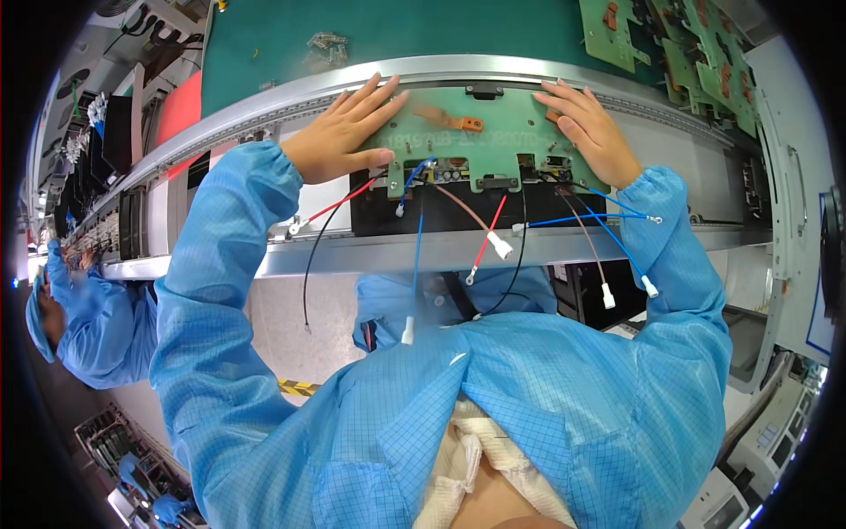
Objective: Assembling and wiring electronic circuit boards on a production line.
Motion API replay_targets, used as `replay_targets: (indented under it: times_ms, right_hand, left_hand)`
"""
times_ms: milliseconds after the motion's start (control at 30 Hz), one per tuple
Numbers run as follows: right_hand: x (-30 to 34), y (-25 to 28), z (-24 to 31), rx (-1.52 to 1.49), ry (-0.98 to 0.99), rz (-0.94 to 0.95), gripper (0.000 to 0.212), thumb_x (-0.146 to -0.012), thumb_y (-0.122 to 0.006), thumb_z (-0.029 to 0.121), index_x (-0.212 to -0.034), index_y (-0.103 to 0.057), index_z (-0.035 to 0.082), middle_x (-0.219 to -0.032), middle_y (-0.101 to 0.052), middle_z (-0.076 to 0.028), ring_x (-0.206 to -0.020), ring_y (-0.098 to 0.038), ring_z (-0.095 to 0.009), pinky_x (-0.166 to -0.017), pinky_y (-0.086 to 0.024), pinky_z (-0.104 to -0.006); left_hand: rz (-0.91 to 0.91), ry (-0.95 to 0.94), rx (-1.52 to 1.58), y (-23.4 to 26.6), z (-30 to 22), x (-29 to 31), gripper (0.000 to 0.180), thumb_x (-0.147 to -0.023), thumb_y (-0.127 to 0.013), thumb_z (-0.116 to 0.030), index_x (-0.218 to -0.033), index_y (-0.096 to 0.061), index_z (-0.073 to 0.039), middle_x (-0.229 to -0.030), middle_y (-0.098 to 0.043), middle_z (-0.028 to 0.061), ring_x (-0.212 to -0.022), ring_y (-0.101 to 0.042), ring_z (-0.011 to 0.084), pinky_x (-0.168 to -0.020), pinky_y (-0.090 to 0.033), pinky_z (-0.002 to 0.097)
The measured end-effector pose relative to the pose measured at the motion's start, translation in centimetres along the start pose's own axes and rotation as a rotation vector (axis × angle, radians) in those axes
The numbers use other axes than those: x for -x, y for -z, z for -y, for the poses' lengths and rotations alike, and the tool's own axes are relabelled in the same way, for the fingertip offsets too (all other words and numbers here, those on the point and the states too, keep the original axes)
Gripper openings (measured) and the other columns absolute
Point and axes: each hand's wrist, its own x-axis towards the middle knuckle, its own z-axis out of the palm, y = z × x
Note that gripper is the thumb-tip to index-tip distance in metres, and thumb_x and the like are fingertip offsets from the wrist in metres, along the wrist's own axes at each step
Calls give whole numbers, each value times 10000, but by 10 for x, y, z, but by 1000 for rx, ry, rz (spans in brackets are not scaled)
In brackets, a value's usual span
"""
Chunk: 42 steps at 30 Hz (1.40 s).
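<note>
A translucent green plate (pixel 502 150) with cut-outs and brown latches lies over a black base (pixel 388 216) on the conveyor line. My left hand (pixel 348 132) rests flat on the plate's left end, fingers spread. Across from it, my right hand (pixel 592 132) lies on the right end with its fingers stretched out. Circuit board parts (pixel 454 169) show through the cut-outs at the near edge. From there, red, black, blue and brown wires hang toward me, including a red wire (pixel 492 220) and a blue wire (pixel 612 242), tipped with connectors or ring terminals.
Metal rails (pixel 308 256) run along the near and far sides. Beyond lies a green mat (pixel 441 35) with a small pile of screws or pins (pixel 326 50). More green plates (pixel 696 53) are stacked at the far right. A co-worker in blue (pixel 97 326) is at the left.
</note>
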Motion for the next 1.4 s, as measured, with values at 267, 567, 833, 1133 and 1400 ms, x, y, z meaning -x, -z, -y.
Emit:
replay_targets:
  times_ms: [267,567,833,1133,1400]
  right_hand:
    - [-3,9,-1,-9,6,45,401,-989,-359,261,-1325,-518,113,-1407,-452,-87,-1343,-353,-276,-1158,-114,-449]
    - [3,11,11,82,31,-33,402,-988,-339,259,-1278,-564,95,-1346,-496,-106,-1242,-453,-306,-1134,-195,-469]
    - [2,9,4,75,43,-48,408,-992,-346,282,-1274,-565,84,-1336,-507,-105,-1247,-452,-301,-1128,-211,-479]
    - [5,15,-27,-283,19,-213,385,-994,-370,218,-1290,-529,30,-1382,-472,-122,-1310,-404,-275,-1110,-264,-367]
    - [100,32,-10,33,-94,-200,467,-894,-454,109,-1359,-460,59,-1439,-414,-114,-1372,-331,-290,-1123,-239,-385]
  left_hand:
    - [-90,-1,16,-8,-7,-4,748,-921,-386,-597,-1504,-152,-192,-1567,-64,116,-1446,3,314,-1150,-87,531]
    - [-128,43,-2,-4,-25,0,777,-879,-529,-533,-1498,-186,-211,-1563,-107,104,-1442,-39,340,-1118,-126,600]
    - [-59,51,-8,-7,-20,-8,783,-893,-448,-572,-1510,-140,-199,-1570,-57,115,-1444,-1,341,-1137,-83,561]
    - [-272,-31,18,2,8,-20,526,-973,-448,-358,-1450,-326,-173,-1523,-257,117,-1412,-215,308,-1151,-108,523]
    - [-510,191,283,55,-41,70,231,-915,-510,-49,-1105,-641,-41,-944,-675,137,-876,-648,245,-771,-492,359]
